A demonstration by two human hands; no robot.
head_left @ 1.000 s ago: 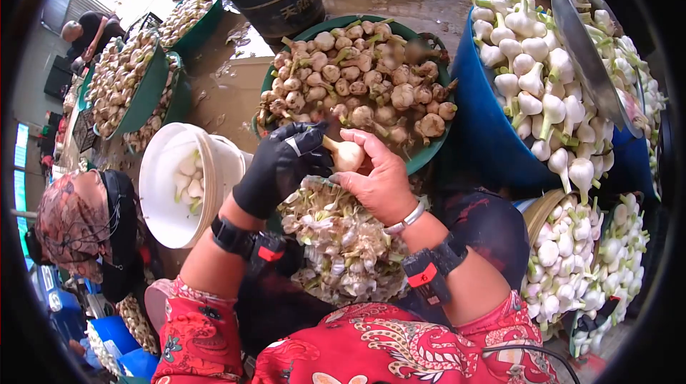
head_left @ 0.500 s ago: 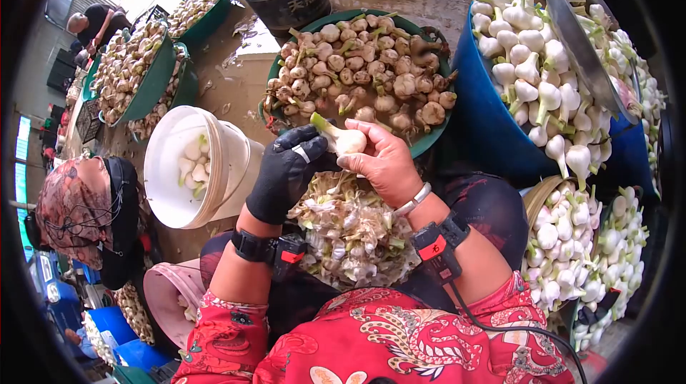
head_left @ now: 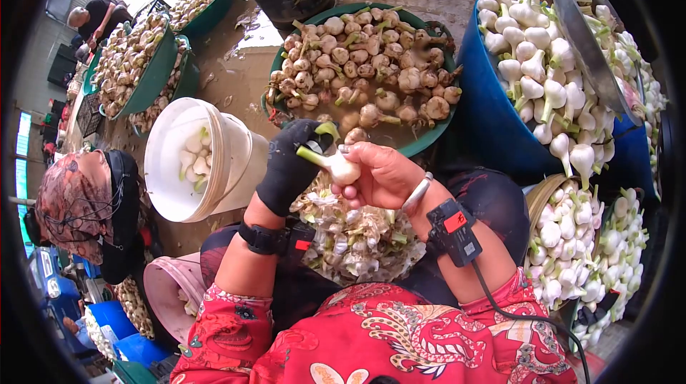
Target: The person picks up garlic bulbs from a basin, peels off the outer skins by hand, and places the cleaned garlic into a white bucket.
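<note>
A white garlic bulb with a green stem pointing left is held in my bare right hand, its fingers wrapped round the bulb. My left hand, in a black glove, is closed just left of it and pinches a strip of green-white peel. Below both hands lies a heap of peeled garlic skins. Beyond them a green basin holds unpeeled bulbs in brownish water. To the left stands a tilted white bucket with several peeled bulbs inside.
At the right, a blue tub is heaped with white garlic, a metal basin leaning on it. A pink bucket stands lower left. Left are a person in a patterned head covering and green tubs; another person bends far off.
The bulb has moved slightly down, and its stem now points left. My left hand has moved slightly up from the bulb with a peel strip, and my right hand has turned.
</note>
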